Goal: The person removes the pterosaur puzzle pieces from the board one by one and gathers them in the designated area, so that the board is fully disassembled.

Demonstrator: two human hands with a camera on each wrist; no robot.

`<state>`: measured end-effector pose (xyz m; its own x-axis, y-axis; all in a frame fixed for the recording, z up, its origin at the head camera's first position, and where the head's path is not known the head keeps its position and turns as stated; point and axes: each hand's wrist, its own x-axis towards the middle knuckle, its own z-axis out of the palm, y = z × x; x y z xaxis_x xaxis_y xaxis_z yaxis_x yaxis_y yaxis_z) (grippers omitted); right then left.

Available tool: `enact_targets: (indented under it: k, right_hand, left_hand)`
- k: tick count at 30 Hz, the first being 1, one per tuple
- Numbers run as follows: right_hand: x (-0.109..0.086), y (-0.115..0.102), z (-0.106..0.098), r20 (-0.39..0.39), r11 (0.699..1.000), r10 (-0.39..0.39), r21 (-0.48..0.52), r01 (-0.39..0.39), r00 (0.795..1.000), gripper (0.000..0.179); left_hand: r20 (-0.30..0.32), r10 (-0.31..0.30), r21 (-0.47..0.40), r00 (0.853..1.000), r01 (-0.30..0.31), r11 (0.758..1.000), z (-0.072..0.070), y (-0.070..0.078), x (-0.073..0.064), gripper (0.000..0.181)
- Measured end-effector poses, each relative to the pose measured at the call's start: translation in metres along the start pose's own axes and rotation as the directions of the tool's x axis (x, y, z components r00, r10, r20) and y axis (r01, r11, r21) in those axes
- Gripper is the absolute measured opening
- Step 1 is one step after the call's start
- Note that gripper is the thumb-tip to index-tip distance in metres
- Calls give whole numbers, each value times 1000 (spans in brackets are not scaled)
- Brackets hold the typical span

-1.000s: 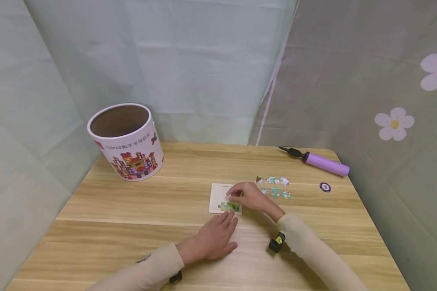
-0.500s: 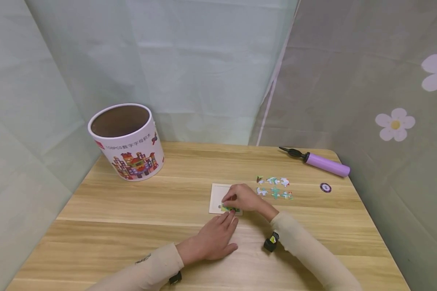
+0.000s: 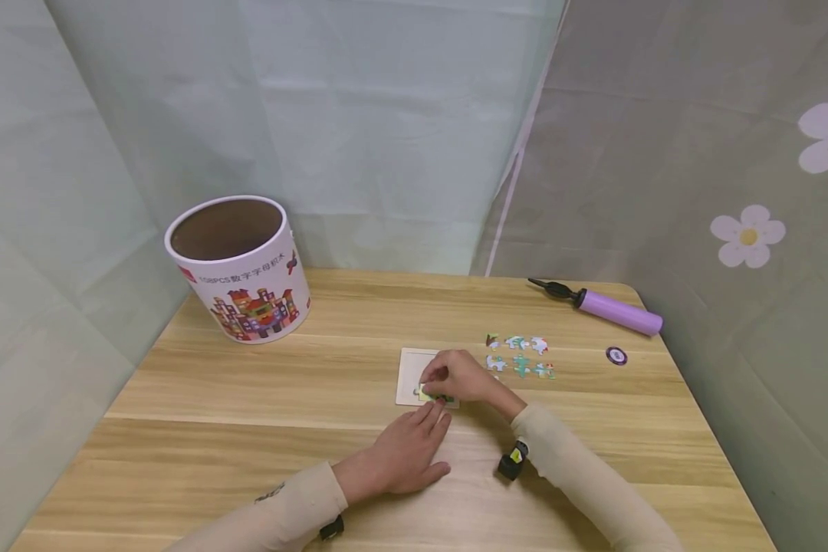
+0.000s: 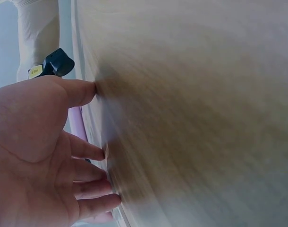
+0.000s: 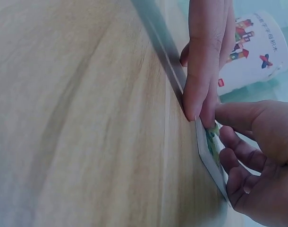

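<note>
A small pale square puzzle board (image 3: 407,376) lies flat on the table, with green and yellow jigsaw pieces (image 5: 211,142) along its near side. Over that side my right hand (image 3: 461,376) pinches a jigsaw piece (image 3: 423,394) with thumb and forefinger, down at the board; the hand covers much of it. My left hand (image 3: 409,452) lies palm down with straight fingers, its fingertips (image 5: 190,113) resting on the board's near edge. Its thumb is spread to the side, touching the table in the left wrist view.
Several loose jigsaw pieces (image 3: 520,364) lie in two rows right of the board. Farther right are a round purple-rimmed chip (image 3: 616,355) and a purple hand pump (image 3: 617,311). A big white bucket (image 3: 258,287) stands at the back left of the wooden table (image 3: 248,429).
My right hand has moved slightly left and toward me, its fingertips coming down onto the pieces at the board's near side. The left hand has stayed in place.
</note>
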<state>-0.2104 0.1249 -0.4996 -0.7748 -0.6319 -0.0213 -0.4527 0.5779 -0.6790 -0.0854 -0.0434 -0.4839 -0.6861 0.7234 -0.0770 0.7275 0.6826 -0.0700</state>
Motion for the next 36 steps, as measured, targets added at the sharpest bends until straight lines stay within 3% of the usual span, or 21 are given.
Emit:
enact_targets:
  k: [10,18,29,36]
  right_hand:
    - [-3,0,-3,2,999,-11,44,11,1000,4]
    - [-7,2,-13,-88,996,-38,76,44,995,4]
    - [-27,11,-41,-180,997,-14,71,28,984,4]
    - [-45,22,-54,-224,997,41,78,-24,974,4]
  left_hand:
    - [0,4,-8,1000,-4,1000,1,-1,2,71]
    - [21,4,-50,1000,-3,999,-2,-5,3,69]
    - [105,12,-204,994,9,979,-5,-25,2,76]
    - [112,80,-214,990,-55,975,-5,-41,2,77]
